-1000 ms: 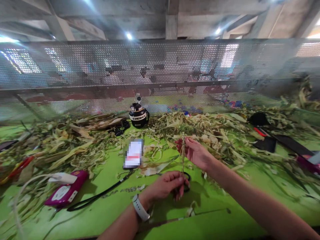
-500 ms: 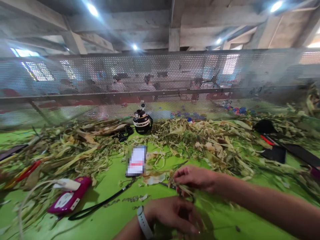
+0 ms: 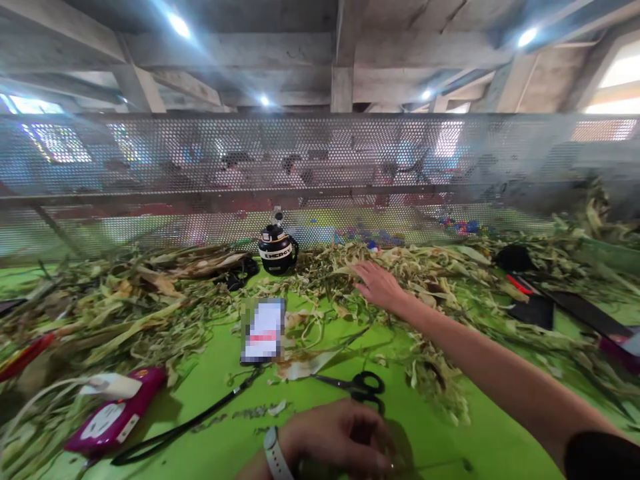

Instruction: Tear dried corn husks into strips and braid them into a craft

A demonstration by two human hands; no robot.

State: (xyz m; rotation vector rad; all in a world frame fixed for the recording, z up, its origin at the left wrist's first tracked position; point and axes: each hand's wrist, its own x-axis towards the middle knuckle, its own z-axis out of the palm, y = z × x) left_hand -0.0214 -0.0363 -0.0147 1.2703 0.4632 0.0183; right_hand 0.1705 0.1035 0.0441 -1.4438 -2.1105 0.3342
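Observation:
My right hand (image 3: 381,288) reaches out to the heap of dried corn husks (image 3: 340,267), its fingers stretched out at the near side of the pile. Low in the picture is my left hand (image 3: 343,433), with a white band on the wrist. Its fingers are curled inward, and whatever may be between them is hidden. A pair of black scissors (image 3: 361,385) lies on the green table just beyond that hand. Left of the blades, a pale strip of husk (image 3: 305,367) rests near a phone (image 3: 263,330) with a lit screen.
A black jug marked ENERGY (image 3: 277,250) stands before the perforated metal screen (image 3: 320,153). At left lie a purple power bank (image 3: 117,413) with a white cable and a black strap (image 3: 200,417). More husks (image 3: 125,307) cover the left side; a dark cap (image 3: 514,258) sits at right.
My right hand has moved away from my left, forward to the husk heap, and its fingers have opened out. The scissors now show fully. The view has shifted slightly.

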